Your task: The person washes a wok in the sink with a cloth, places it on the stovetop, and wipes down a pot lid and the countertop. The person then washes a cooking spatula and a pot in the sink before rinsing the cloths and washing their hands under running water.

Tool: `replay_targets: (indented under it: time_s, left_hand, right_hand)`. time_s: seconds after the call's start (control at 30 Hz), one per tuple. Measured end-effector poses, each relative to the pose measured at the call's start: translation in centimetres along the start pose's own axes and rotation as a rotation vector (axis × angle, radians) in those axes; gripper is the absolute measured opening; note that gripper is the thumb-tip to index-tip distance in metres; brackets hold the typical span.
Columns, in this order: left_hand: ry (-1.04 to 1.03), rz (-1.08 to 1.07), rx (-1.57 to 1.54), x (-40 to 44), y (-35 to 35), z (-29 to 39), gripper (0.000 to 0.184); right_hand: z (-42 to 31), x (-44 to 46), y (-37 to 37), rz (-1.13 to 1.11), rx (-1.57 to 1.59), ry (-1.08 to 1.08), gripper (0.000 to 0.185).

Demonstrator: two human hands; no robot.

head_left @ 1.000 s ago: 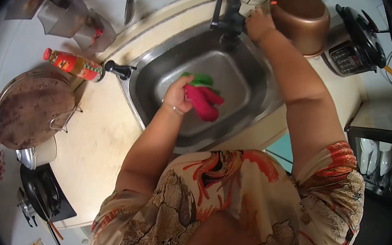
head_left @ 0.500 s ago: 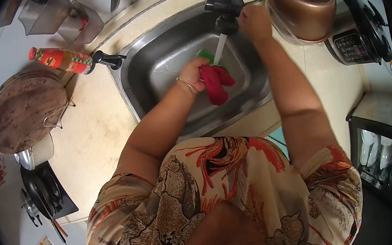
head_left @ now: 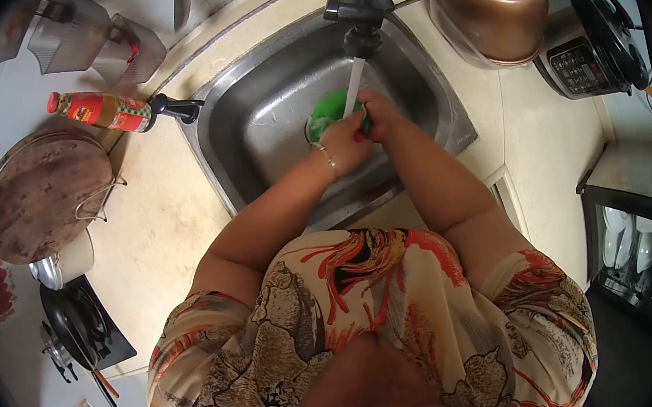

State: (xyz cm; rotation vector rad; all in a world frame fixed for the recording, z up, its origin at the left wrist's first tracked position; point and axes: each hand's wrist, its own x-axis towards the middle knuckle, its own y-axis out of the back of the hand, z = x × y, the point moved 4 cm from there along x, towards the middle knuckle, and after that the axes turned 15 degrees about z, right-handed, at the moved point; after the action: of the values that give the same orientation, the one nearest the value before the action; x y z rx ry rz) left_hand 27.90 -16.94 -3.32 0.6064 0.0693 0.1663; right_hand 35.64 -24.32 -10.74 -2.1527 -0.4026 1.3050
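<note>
Both hands are together over the metal sink (head_left: 258, 163), just below the running tap (head_left: 360, 37). My left hand (head_left: 345, 144), with a bracelet at the wrist, is closed around a bunched red cloth (head_left: 361, 137); only a small bit of red shows. My right hand (head_left: 383, 116) presses against the left one, closed, its fingers partly hidden, seemingly on the same cloth. A green cloth-like thing (head_left: 329, 110) appears just beyond the hands, under the water stream; whether the hands touch it I cannot tell.
A sauce bottle (head_left: 102, 112) lies at the sink's left corner. Farther left stands a round wooden board (head_left: 47, 193) in a rack. A bronze-coloured pot (head_left: 492, 7) and a black cooker (head_left: 578, 66) stand on the right counter.
My right hand has come down from the tap to join the left. The red cloth, hanging loose before, is now bunched in the hands. More of the green thing shows.
</note>
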Motion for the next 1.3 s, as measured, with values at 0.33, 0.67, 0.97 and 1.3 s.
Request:
replay_targets:
  time_s: [0.33, 0.67, 0.97, 1.3]
  left_hand:
    - [0.822, 0.356, -1.022, 1.3, 3.8, -9.7, 0.022]
    - [1.028, -0.408, -1.147, 3.1, -1.0, -8.4, 0.047]
    - [0.669, 0.053, -1.08, 4.1, 0.7, -9.4, 0.031]
    - [0.586, -0.222, -1.24, 1.9, 2.0, -6.7, 0.039]
  right_hand:
    - [-0.5, 0.0, -1.8, 0.117, 0.247, 0.115, 0.022]
    - [0.6, 0.5, -0.4, 0.214, 0.16, 0.118, 0.023]
    - [0.8, 0.8, 1.6, 0.268, 0.179, 0.281, 0.033]
    - [-0.3, -0.7, 0.4, 0.234, 0.199, 0.38, 0.034]
